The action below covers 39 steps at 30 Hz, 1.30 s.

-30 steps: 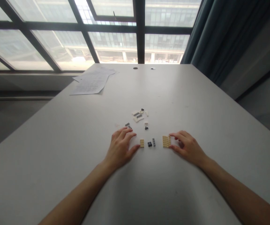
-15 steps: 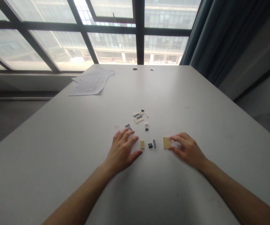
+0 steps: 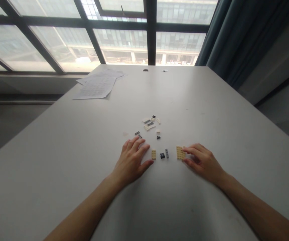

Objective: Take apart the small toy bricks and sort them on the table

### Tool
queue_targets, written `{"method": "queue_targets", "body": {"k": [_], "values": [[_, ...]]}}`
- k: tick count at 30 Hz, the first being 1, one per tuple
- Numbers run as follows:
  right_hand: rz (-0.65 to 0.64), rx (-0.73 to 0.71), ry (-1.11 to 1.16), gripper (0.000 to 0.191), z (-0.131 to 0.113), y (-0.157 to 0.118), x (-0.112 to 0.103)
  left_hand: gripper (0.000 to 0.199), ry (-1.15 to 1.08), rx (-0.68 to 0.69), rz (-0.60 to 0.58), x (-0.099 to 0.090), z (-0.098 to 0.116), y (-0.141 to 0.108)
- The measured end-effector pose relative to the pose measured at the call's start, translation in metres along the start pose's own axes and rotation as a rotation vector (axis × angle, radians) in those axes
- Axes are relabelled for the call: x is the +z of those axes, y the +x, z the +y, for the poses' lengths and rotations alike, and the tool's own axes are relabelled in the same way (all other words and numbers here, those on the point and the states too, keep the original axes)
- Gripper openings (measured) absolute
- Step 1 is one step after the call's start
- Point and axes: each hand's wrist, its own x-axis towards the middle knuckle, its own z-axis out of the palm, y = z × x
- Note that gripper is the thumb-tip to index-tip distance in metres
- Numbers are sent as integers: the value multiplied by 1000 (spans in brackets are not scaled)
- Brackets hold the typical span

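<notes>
My left hand [image 3: 133, 159] rests on the table with its fingers spread, holding nothing. Just right of its thumb and index finger lies a small tan brick plate [image 3: 154, 154]. Farther right are a small black brick piece [image 3: 162, 155] and a narrow grey brick piece [image 3: 167, 153]. My right hand [image 3: 201, 160] has thumb and index finger at the right side of a larger tan studded plate [image 3: 179, 152], which lies on the table. The fingertips cover part of that plate's right edge. A grey piece [image 3: 140, 136] is partly hidden behind the left fingertips.
Beyond the hands is a loose group of white and grey brick pieces [image 3: 149, 124]. Nearer lie a small black piece [image 3: 158, 137], a white piece [image 3: 158, 132] and a grey strip [image 3: 137, 133]. Printed papers [image 3: 96, 87] lie at the white table's [image 3: 184, 90] far left.
The view has tilted down and shifted slightly. My right index finger reaches a little farther over the larger tan plate. My left hand and the loose pieces stay put.
</notes>
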Motion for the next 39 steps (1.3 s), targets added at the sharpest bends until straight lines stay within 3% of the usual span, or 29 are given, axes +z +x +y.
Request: {"method": "queue_targets", "body": {"k": [18, 39], "values": [[-64, -1, 2, 23, -1, 0, -3, 40, -24, 12, -33, -2, 2, 1], [-44, -19, 22, 23, 0, 1, -2, 40, -14, 22, -44, -2, 1, 1]]}}
